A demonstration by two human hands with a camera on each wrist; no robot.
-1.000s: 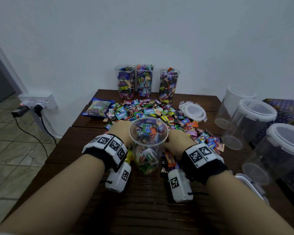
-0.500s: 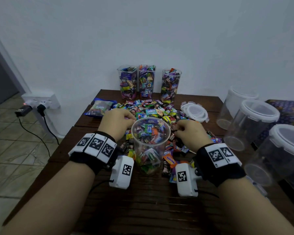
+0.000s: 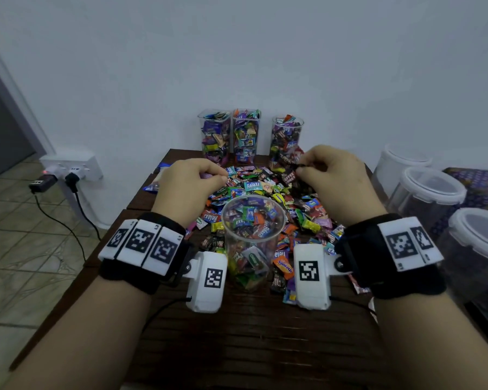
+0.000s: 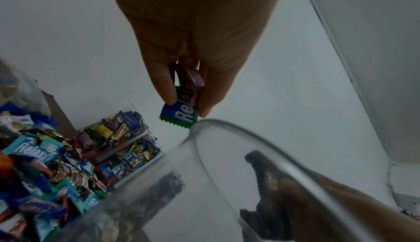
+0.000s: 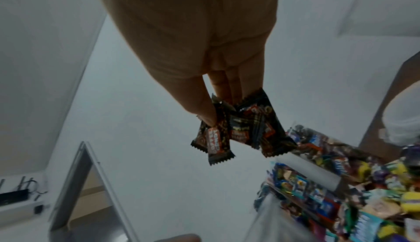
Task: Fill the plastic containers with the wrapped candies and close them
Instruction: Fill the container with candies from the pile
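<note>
Closest to me on the dark wooden table (image 3: pixel 251 342) stands the one open cup (image 3: pixel 252 240) I am filling. It is already heaped almost to the rim, upright, with loose candies (image 3: pixel 265 187) spread around and behind it.

My left hand (image 3: pixel 190 187) hangs above the pile to the cup's left. It pinches a small bunch of candies between thumb and fingertips: a blue and green wrapper (image 4: pixel 179 115) sticks out below, with at least one purple one behind it. My right hand (image 3: pixel 331 175) is up on the other side, pinching what looks like three dark brown wrappers (image 5: pixel 245 129) by their top edges.

I reckon the pinches are the weak point. Slick wrappers held only by a corner could slide out before I reach the cup and fall back on the pile or onto the table. With the cup this full, more candies may stand proud of the rim, and then a lid would not seat. A careless knock from my wrist could also tip the narrow cup.

Counting outward: one cup in hand's reach and one pile of candies. At the back, against the wall, are three filled, lidless containers (image 3: pixel 245 136). To my right are three big tubs (image 3: pixel 431 190) with white lids on, which look empty. Any loose lids are hidden from me now.
</note>
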